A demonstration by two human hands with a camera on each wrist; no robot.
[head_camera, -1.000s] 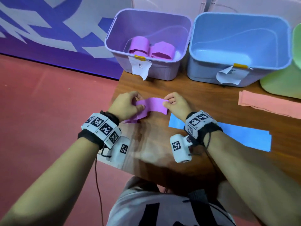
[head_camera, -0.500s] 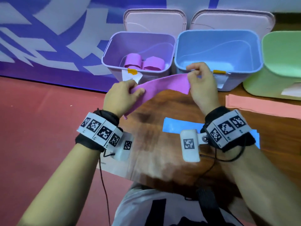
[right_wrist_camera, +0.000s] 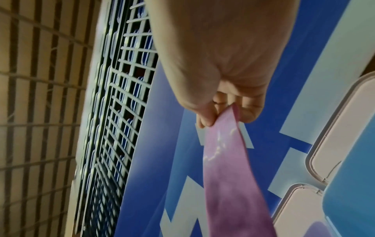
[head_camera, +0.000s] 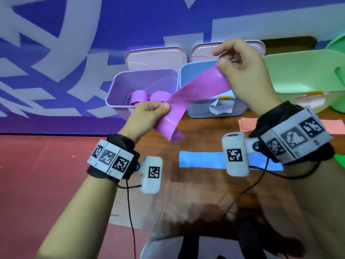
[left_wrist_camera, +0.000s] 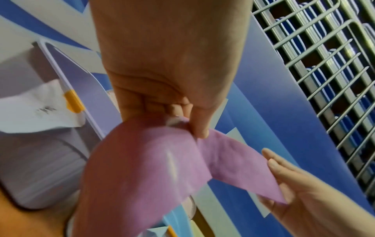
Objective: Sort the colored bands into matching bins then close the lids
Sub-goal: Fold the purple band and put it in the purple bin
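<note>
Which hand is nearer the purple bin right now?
Left. The left hand holds the purple band's lower end right at the purple bin's front rim. The right hand pinches the other end, raised over the blue bin.

Left hand (head_camera: 147, 114) low, fingers pinched; right hand (head_camera: 248, 75) raised higher, fingers pinched.
</note>
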